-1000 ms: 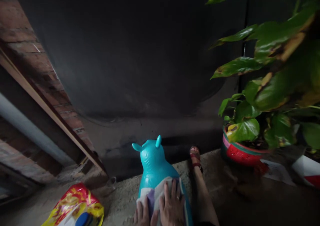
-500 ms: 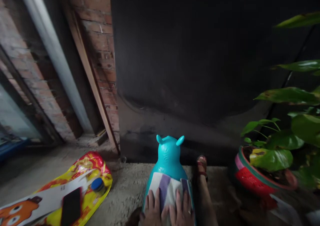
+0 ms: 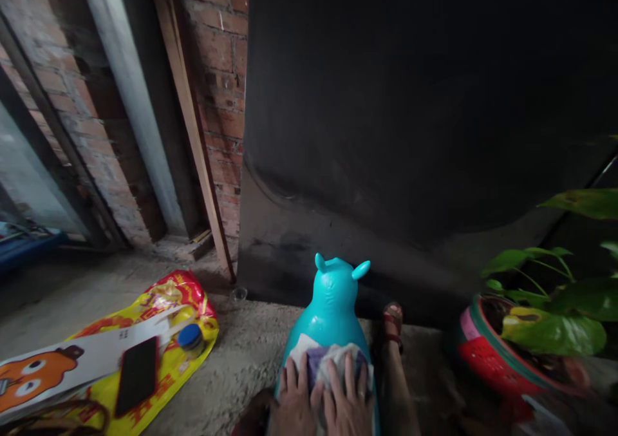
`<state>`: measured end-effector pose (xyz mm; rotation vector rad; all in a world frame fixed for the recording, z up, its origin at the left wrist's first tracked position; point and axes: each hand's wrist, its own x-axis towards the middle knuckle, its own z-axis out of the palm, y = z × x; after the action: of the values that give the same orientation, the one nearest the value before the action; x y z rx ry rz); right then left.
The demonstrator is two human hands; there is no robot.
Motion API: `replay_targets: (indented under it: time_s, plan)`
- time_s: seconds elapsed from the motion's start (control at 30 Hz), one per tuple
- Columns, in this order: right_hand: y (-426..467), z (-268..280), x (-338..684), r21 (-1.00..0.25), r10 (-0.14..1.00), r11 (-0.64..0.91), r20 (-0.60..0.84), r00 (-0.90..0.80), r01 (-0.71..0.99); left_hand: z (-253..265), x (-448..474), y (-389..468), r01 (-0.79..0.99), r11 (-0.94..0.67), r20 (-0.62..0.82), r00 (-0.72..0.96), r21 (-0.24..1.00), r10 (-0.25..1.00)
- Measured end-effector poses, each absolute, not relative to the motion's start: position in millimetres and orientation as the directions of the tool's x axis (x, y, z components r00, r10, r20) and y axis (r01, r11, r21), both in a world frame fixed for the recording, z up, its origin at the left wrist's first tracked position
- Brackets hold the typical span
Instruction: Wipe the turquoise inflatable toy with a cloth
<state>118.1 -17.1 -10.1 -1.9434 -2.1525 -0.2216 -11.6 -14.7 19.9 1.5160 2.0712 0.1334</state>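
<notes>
Bunched tighter since half a second ago: cloth, earlier spread flat with its purple stripes showing, now gathered into a lump on the back of the toy. View also shifted, with less of the plant in frame.

Left hand and right hand side by side, thumbs nearly touching, palms down, fingers spread over the cloth. Pressing rather than gripping; no closed grasp visible. Ring on the right hand.

Toy: turquoise, glossy, apparently inflatable, upright on the rough concrete floor, ears toward the dark wall, between the knees at bottom centre.

Risk, judged:
- Smooth rounded skin under a loose cloth. Likely to slip sideways under uneven pressure.
- Springy body. Hard downward push may roll or tip it toward the leg just to the right.
- Coarse floor. Possible scuffing of the underside if dragged.

Surroundings: sandalled foot close beside the toy. Red pot with a leafy plant farther right, within reach of a sideways topple. Yellow bag to the left, carrying a black phone and a blue cap, well apart from the hands.
</notes>
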Motion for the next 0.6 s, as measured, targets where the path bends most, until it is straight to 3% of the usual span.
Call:
replay_targets:
  time_s: [0.17, 0.3, 0.4, 0.47, 0.6]
  plan:
    - [24.4, 26.3, 103.7, -0.159, 0.999, 0.024, 0.033, -0.019, 0.987, 30.0, -20.2, 24.5, 0.777, 0.417, -0.415, -0.222, 0.471, 0.883]
    - [28.7, 37.4, 98.9, -0.193, 1.000, 0.014, 0.014, -0.012, 0.981, 32.1, -19.1, 25.9, 0.781, 0.413, -0.387, -0.239, 0.468, 0.890]
    - [16.0, 31.2, 97.7, -0.150, 0.999, -0.028, 0.017, 0.031, 0.988, 32.5, -18.3, 13.0, 0.786, 0.402, -0.378, -0.233, 0.470, 0.896]
    - [-1.7, 19.8, 96.8, -0.089, 0.997, -0.037, 0.063, 0.043, 0.995, 30.0, -18.0, -1.2, 0.810, 0.378, -0.387, -0.205, 0.448, 0.899]
    - [-49.8, -8.0, 97.5, -0.025, 0.945, 0.009, 0.326, 0.000, 1.000, 14.5, -16.3, -36.6, 0.851, 0.381, -0.405, -0.225, 0.362, 0.886]
